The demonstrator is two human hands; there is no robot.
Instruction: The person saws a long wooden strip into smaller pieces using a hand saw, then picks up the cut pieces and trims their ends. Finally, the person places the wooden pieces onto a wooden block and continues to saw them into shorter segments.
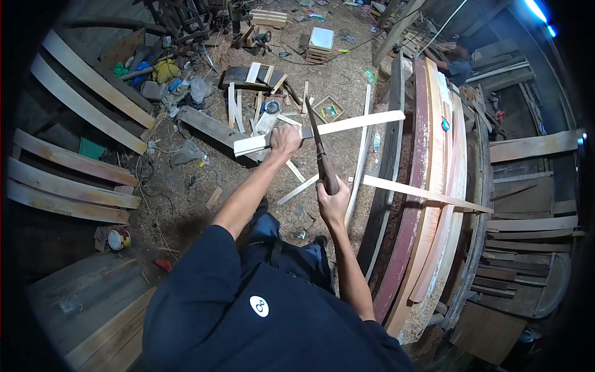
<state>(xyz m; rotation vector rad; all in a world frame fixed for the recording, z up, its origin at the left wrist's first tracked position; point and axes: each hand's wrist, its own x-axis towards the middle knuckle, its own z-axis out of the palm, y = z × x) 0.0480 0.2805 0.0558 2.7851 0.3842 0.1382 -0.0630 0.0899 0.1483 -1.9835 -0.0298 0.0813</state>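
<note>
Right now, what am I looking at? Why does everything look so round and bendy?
This one picture comes from a camera on a person's head, looking down, and its wide lens bends everything. There is no machine, just two bare hands. The left hand has a grip on a pale wooden strip. The right hand holds a hand saw, its blade lying across that strip. Below is a sawdust floor scattered with wood offcuts. On the right stand long curved planks. Another person works farther away.

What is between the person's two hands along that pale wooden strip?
In the head view, the handsaw blade crosses the wooden strip just beside the left hand; the right hand grips the saw's handle below.
</note>
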